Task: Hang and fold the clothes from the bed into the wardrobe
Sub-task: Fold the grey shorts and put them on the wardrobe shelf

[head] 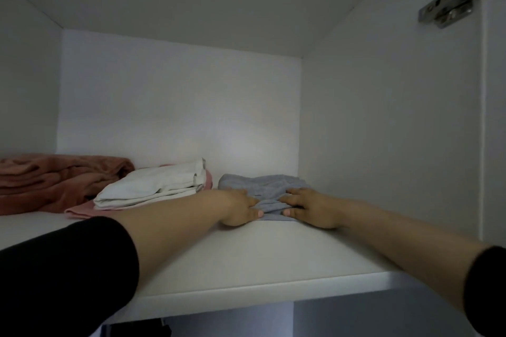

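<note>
My left grip [239, 209] and right grip [310, 206] held the folded grey garment [262, 186] by its near edge, fingers [246, 195] on top, thumbs seemingly pinching. It lay on the wardrobe shelf [246, 260] beside the right wall [383, 131].

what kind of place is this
Most likely inside a wardrobe: a white shelf, a metal door hinge at upper right, and folded clothes, like the white garment and grey garment.

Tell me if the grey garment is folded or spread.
Folded: the grey garment lies bundled on the shelf, left hand and right hand gripping its front edge.
</note>
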The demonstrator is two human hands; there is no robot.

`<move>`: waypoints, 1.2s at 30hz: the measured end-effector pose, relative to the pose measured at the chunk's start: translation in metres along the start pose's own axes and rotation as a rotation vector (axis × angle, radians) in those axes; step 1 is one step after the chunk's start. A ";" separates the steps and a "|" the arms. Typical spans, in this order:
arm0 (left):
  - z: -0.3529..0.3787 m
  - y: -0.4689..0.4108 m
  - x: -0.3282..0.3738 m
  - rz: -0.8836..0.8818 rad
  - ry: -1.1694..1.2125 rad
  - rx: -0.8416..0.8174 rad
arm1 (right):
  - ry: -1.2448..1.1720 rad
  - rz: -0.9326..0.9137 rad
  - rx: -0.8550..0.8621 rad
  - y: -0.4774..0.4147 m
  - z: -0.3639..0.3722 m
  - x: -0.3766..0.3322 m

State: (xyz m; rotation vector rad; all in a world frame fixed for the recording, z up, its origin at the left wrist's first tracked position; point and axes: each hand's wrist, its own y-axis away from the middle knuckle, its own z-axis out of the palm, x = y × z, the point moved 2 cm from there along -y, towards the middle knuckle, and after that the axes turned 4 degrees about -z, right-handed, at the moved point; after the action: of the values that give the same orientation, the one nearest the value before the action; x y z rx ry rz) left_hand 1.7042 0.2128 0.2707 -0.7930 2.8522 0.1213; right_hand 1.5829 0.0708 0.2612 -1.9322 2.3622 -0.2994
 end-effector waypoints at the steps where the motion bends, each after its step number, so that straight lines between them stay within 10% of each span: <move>1: 0.000 -0.005 -0.001 -0.014 0.002 0.001 | 0.007 0.000 -0.005 -0.006 0.002 0.003; 23: -0.004 -0.040 -0.016 -0.034 0.192 0.074 | -0.038 -0.018 0.080 -0.044 0.004 0.028; 36: -0.026 0.130 -0.005 0.300 0.849 0.525 | -0.579 0.244 0.637 0.113 -0.058 -0.081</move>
State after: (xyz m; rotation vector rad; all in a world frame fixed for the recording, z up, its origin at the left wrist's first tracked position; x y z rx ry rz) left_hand 1.6373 0.3235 0.3014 -0.3313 3.4517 -1.1313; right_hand 1.4797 0.1772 0.2907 -1.2156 1.7955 -0.3567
